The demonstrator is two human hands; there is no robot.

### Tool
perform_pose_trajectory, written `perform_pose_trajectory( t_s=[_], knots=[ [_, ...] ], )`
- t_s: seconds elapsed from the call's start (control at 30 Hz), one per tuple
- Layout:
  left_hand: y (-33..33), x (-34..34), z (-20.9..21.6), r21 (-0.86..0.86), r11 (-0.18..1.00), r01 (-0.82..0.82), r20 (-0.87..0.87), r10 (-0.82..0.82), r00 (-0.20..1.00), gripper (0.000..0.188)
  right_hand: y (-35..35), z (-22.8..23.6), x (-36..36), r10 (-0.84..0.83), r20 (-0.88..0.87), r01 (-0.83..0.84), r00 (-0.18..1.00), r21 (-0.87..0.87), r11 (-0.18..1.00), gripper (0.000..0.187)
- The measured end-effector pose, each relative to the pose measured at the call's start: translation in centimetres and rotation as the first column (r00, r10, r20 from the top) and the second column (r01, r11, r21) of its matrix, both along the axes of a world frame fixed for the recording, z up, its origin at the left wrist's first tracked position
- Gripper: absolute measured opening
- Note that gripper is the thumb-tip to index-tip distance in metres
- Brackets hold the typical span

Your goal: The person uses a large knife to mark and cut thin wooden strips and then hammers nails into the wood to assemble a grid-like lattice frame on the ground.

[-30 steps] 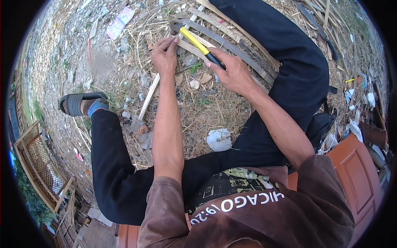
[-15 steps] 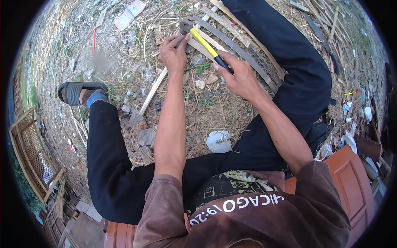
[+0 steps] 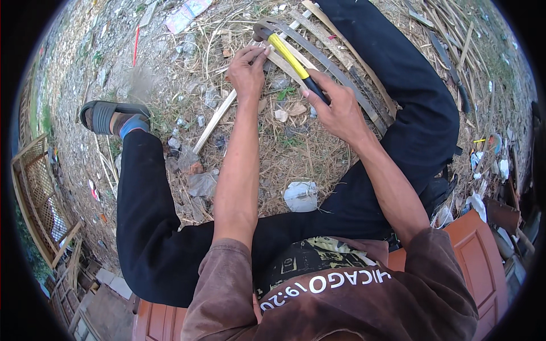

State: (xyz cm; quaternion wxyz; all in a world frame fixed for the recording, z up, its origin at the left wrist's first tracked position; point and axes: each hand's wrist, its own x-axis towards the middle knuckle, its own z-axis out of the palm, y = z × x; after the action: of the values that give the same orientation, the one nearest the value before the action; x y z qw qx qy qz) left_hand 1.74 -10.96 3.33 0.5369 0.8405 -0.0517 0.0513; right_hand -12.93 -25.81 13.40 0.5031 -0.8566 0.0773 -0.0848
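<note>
Right hand point(image 3: 340, 111) grasped hammer point(image 3: 288, 54). Left hand point(image 3: 245, 77) pinched beside its head, pinched item indiscernible. Crumpled plastic point(image 3: 202, 185) lay left of hammer.

Even daylight fills the fisheye-curved, black-rimmed view

1 head-worn fisheye, facing down past shirt point(image 3: 364, 310); left hand point(image 3: 246, 74), right hand point(image 3: 341, 111) near.

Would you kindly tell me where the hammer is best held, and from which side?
Probably by the black end of the hammer, coming from the lower right, as the right hand does: the straight shaft slants down to that side, while the head lies at the far end, close to the left hand.
</note>
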Motion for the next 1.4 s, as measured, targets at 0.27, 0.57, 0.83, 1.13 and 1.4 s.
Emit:
perform_pose_trajectory(
  t_s=[0.27,0.57,0.83,1.13,1.4],
  knots=[
    [-0.1,0.0,0.3,0.047,0.999,-0.027,-0.031,0.029,0.999,0.019,0.3,-0.1,-0.2,0.009,-0.127,-0.003,0.992,0.050,0.999,0.032],
    [-0.2,0.0,0.0,0.118,0.993,-0.002,0.013,0.001,1.000,0.019,0.4,-0.7,0.1,0.001,-0.089,-0.009,0.996,-0.084,0.996,0.034],
    [0.0,0.1,-0.4,0.180,0.984,-0.016,0.031,0.010,0.999,0.023,0.4,-0.6,-0.1,-0.025,-0.100,0.019,0.995,-0.058,0.998,0.034],
    [-0.1,-0.1,0.3,0.147,0.989,-0.002,-0.013,0.004,1.000,0.021,0.3,0.8,0.3,-0.030,-0.066,0.026,0.997,-0.060,0.998,0.035],
    [-0.2,-0.1,0.1,0.089,0.996,-0.005,-0.041,0.009,0.999,0.018,0.6,0.9,0.4,-0.042,-0.089,0.041,0.995,-0.013,0.999,0.035]
  ],
)
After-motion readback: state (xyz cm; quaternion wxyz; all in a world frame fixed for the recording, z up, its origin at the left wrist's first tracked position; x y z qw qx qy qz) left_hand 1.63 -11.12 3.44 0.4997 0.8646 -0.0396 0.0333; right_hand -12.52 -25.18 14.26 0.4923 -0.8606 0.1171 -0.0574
